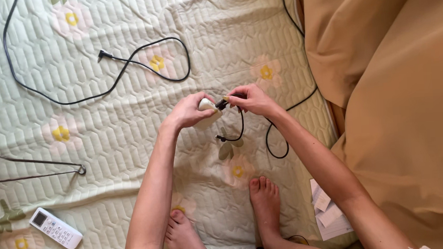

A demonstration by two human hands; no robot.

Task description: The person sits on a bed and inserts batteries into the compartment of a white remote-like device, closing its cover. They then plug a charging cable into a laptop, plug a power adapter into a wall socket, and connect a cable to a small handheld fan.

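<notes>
Centre frame, the left hand (189, 111) grips a white charger block (206, 106) while the right hand (251, 99) pinches a black cable plug (222, 104) against it. A white remote (55, 228) lies lower left; white paper slips (328, 213) lie lower right.

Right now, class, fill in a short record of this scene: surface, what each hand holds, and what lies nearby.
Surface: quilted green mat with yellow flowers
Left hand: holds a white adapter
Right hand: pinches a black plug at the adapter
Cable: black, loops from the plug across the mat
Nearby: white remote, second black cable, papers, tan cloth
</notes>
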